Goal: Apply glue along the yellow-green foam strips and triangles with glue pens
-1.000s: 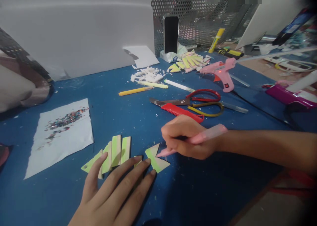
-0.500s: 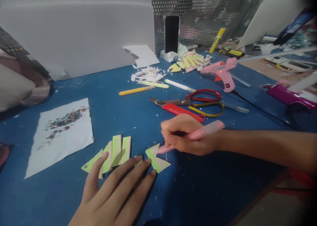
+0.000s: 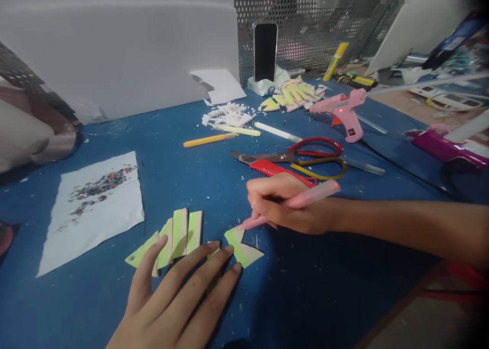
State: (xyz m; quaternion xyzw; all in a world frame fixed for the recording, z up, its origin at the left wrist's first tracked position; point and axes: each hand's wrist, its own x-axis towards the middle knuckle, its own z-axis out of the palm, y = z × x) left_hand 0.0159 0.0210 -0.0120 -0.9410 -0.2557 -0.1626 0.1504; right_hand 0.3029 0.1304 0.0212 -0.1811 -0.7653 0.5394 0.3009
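My right hand [image 3: 290, 204] grips a pink marker [image 3: 315, 193], its tip at the upper edge of a notched, tail-shaped piece [image 3: 244, 249] coloured green and pale pink. My left hand [image 3: 187, 293] lies spread over the pieces, two fingertips touching the tail-shaped one. Under and beyond its fingers are striped green and pale strips [image 3: 180, 232] in a row, with a pointed green piece [image 3: 142, 249] bearing a dark dot at the left end. Part of the row is hidden by my left hand.
Behind my right hand lie scissors [image 3: 267, 157] and a red-handled cutter [image 3: 273, 169]. Farther back are an orange marker [image 3: 210, 140], white scraps [image 3: 229, 115], a pink glue gun [image 3: 342, 109] and a propped phone [image 3: 265, 52]. Paper [image 3: 95, 221] with colourful bits lies left.
My right hand has shifted slightly left and up, taking the pink marker's tip from the notch to the piece's upper edge. My left hand stays put.
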